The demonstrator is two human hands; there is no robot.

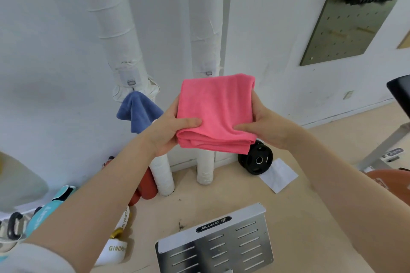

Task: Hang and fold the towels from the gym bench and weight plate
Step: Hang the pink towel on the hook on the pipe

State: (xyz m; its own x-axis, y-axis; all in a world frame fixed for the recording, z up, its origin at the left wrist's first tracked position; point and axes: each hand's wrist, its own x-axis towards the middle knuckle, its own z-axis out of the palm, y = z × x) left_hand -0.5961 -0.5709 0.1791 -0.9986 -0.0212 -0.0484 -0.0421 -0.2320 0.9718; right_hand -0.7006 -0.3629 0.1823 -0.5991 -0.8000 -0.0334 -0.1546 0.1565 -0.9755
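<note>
I'm gripping the folded pink towel (216,113) with left hand (170,129) and right hand (267,127); blue towel (138,111) is hanging far left, so setting down seems left.

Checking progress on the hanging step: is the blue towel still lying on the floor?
No, the blue towel hangs from a clip on the white wrapped pipe, well above the floor.
</note>
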